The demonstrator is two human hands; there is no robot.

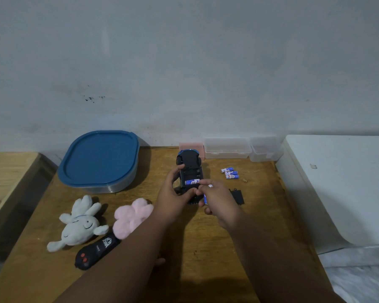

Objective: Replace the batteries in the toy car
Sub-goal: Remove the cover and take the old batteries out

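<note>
We see left hand point(175, 194) gripping upturned toy car point(189, 159); right hand point(220, 201), beside it, curled round blue-white battery point(205, 200); its lettering unreadable.

Toy car point(189, 158) near end hidden; batteries point(230, 173) lettering unreadable.

Little can be read. The battery point(192, 182) lying in the open compartment of the toy car point(189, 158) carries a blue-and-white label with a capital "A" near its right end; the rest cannot be made out. The loose batteries point(230, 173) toward the far right edge of the worktop point(206, 248) bear the same label. Its lettering looks like "ABC" but is too small to be sure. The remote control point(96, 250) near the front left edge has a white emblem and a short white word below it — both too blurred to read.
</note>
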